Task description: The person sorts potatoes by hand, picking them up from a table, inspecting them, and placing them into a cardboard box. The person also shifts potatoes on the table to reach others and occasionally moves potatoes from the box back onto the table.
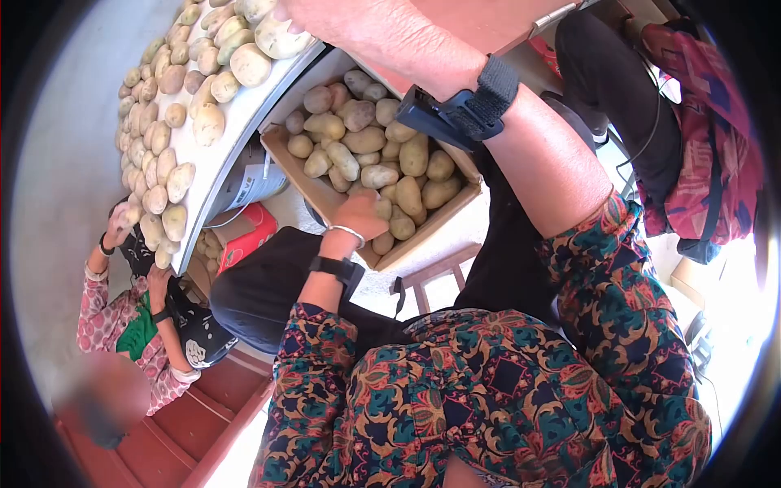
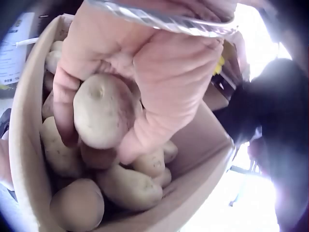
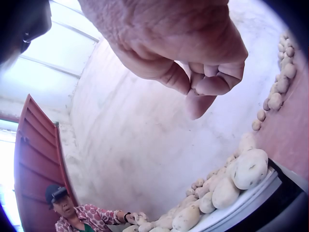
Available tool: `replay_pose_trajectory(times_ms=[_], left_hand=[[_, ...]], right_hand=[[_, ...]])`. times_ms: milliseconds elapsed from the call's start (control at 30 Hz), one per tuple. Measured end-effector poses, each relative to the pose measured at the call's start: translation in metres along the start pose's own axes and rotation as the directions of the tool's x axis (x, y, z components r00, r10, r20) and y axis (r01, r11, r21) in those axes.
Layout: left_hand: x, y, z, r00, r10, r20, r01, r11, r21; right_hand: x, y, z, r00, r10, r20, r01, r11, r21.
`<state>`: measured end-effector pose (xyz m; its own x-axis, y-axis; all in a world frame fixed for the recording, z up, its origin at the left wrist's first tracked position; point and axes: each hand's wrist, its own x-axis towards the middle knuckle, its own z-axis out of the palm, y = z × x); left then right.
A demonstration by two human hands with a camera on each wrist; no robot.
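Note:
My left hand [image 1: 362, 213], with a silver bangle at the wrist, reaches into a cardboard box [image 1: 293, 175] of potatoes. Its fingers and thumb grip a pale round potato [image 2: 99, 111] above several others in the left wrist view. At the top of the head view, my right hand [image 1: 358, 23] reaches over the edge of a table [image 1: 191, 126] covered in potatoes, overlapping a large potato [image 1: 277, 37]. In the right wrist view the right hand [image 3: 178, 43] has its fingers curled in toward the thumb, and nothing shows between them.
Another person [image 1: 134, 325] in a pink patterned top sits at the left, a hand at the table's potatoes. Beneath the table are a bucket [image 1: 252, 183] and a red carton [image 1: 248, 236]. A reddish surface [image 1: 472, 24] lies at the top, and a plain wall [image 3: 125, 125] stands behind.

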<state>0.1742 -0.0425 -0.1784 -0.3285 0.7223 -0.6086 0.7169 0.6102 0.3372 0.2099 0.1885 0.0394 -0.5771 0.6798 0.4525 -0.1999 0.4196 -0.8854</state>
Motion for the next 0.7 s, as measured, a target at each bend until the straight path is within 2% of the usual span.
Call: replay_pose_trajectory(times_ms=[33,167,233,267,333,367,433,467,500,533,567,633,667,700], left_hand=[[0.002,0.004,0.005,0.997,0.049,-0.062,-0.040,0.989,0.141],[0.013,0.017,0.011,0.998,-0.008,-0.057,0.021,0.970,0.241],[0.017,0.023,0.008,1.000,-0.015,0.010,0.011,0.943,0.333],[0.015,0.023,0.008,1.000,-0.014,0.010,0.010,0.942,0.335],[0.011,0.019,0.006,0.991,0.038,-0.127,-0.003,0.965,0.263],[0.008,0.019,-0.003,0.991,0.042,-0.123,-0.008,0.964,0.266],[0.001,0.013,-0.024,0.997,-0.061,0.045,0.066,0.990,-0.126],[0.002,-0.001,-0.025,0.997,-0.064,0.042,0.068,0.990,-0.126],[0.005,-0.018,-0.024,0.996,-0.020,0.087,0.056,0.896,-0.441],[0.003,-0.021,-0.028,0.992,0.041,0.117,0.055,0.704,-0.708],[0.000,-0.023,-0.032,0.993,0.042,0.110,0.048,0.705,-0.708],[-0.019,-0.010,-0.054,0.989,0.110,0.094,0.039,0.426,-0.904],[-0.023,-0.010,-0.057,0.991,0.109,0.079,0.025,0.426,-0.904],[-0.025,-0.009,-0.062,0.992,0.128,0.019,-0.026,0.341,-0.940]], right_hand=[[0.000,0.000,0.000,1.000,-0.017,0.001,0.017,1.000,-0.016],[-0.001,0.001,0.000,1.000,-0.023,-0.001,0.023,0.999,-0.029],[-0.002,0.001,-0.001,0.999,-0.034,-0.014,0.033,0.999,-0.038],[-0.002,0.002,-0.001,0.999,-0.034,-0.017,0.033,0.999,-0.038],[-0.001,0.005,-0.001,0.998,-0.059,-0.028,0.058,0.998,-0.018],[-0.001,0.005,-0.001,0.998,-0.057,-0.034,0.056,0.998,-0.021],[0.000,0.005,-0.001,0.999,-0.045,-0.027,0.045,0.999,-0.023],[-0.001,0.003,-0.001,0.999,-0.048,-0.025,0.048,0.999,-0.020],[-0.003,0.001,-0.002,0.999,-0.035,-0.023,0.035,0.999,-0.005],[-0.003,0.000,-0.003,1.000,-0.021,-0.020,0.021,1.000,0.008],[-0.002,0.002,-0.003,0.999,-0.029,-0.020,0.029,1.000,0.008],[0.000,0.007,0.000,0.995,-0.087,-0.053,0.083,0.994,-0.070],[0.000,0.010,0.001,0.993,-0.102,-0.051,0.099,0.993,-0.067],[-0.002,0.007,-0.001,0.997,-0.055,-0.051,0.051,0.997,-0.059]])
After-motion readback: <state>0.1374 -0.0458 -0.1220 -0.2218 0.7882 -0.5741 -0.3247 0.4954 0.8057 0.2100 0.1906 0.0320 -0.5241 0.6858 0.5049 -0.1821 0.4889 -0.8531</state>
